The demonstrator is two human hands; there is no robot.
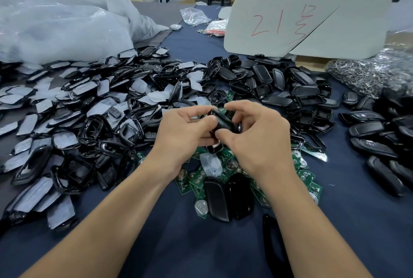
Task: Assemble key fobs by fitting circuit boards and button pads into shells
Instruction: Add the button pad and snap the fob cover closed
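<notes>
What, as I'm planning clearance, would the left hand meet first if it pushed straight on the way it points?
The black fob shell that the left hand grips; just beyond it, probably, the right hand.

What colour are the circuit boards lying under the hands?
The circuit boards are green; the head view shows it.

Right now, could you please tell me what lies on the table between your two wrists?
In the head view, green circuit boards lie heaped there, with two black shells and a clear button pad on top.
</notes>
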